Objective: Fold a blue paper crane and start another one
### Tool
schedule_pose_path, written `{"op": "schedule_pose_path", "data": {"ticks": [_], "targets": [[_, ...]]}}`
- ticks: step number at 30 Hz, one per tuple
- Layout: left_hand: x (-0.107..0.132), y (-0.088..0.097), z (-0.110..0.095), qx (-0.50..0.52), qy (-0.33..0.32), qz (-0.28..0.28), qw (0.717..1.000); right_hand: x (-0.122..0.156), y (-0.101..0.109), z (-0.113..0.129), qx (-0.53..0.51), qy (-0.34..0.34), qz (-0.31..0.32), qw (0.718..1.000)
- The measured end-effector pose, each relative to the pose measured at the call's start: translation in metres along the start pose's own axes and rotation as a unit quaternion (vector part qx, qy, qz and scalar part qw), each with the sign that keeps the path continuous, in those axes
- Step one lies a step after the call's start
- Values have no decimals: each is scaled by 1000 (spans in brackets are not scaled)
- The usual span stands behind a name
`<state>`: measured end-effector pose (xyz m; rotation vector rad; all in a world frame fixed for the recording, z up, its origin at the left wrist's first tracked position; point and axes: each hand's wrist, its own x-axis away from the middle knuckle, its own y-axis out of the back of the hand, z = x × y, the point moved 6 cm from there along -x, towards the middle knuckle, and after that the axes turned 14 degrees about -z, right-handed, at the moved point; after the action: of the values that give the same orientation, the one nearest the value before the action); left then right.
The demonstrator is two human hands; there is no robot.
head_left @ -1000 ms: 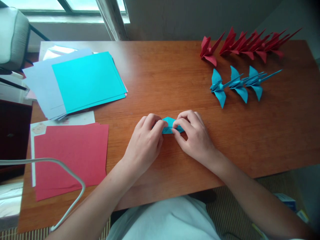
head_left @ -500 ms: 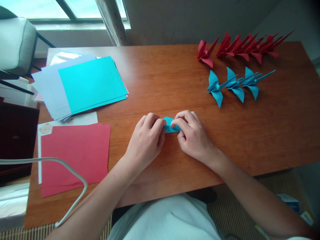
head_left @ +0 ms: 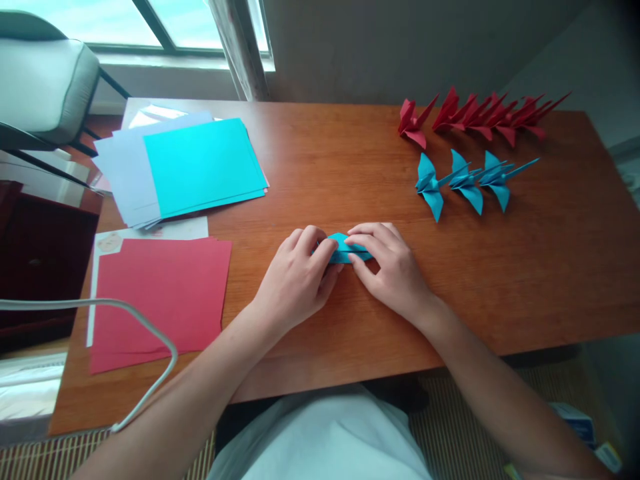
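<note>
A small piece of folded blue paper [head_left: 345,250] lies on the wooden table [head_left: 310,173], with a dark slit running lengthwise along its middle. My left hand [head_left: 303,273] grips its left end, fingers curled and thumb tucked close below. At the right end, my right hand [head_left: 393,270] has its fingers over the top edge and its thumb against the lower edge, closed on the paper. The two ends of the paper are partly hidden under my fingers.
Blue paper cranes [head_left: 467,183] stand in a row at the right, with red paper cranes [head_left: 480,120] behind them. Blue sheets [head_left: 205,167] overlap white ones at the left. Red sheets [head_left: 160,293] lie nearer, crossed by a white cable [head_left: 145,323].
My right thumb and fingers have spread a little wider apart along the right end, so more of the folded paper shows. My left hand keeps its grip. The whole view has shifted slightly.
</note>
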<state>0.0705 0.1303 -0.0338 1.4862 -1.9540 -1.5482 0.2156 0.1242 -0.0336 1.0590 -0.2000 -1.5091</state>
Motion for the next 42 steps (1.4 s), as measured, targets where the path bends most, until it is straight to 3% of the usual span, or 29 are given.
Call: {"op": "schedule_pose_path", "data": {"ticks": [5,9,13,18,31,37,42], "targets": [[-1,0,4,-3,-5,-1,1000,3,-2,1,34,14,25,999],[0,5,8,-50,-10,-34,998,4,-1,6,48,30,64,996],[0,13,19,-130,52,-72,987,6,-1,11,-6,53,78,996],[1,16,28,-129,105,-69,984,7,-3,14,-23,89,94,991],[2,14,18,-83,38,-9,996,10,-7,19,0,151,91,984],[3,14,16,-87,19,-18,996,10,-9,23,-20,147,124,981],[4,18,11,-113,1,-46,992,8,-7,24,27,144,89,985]]}}
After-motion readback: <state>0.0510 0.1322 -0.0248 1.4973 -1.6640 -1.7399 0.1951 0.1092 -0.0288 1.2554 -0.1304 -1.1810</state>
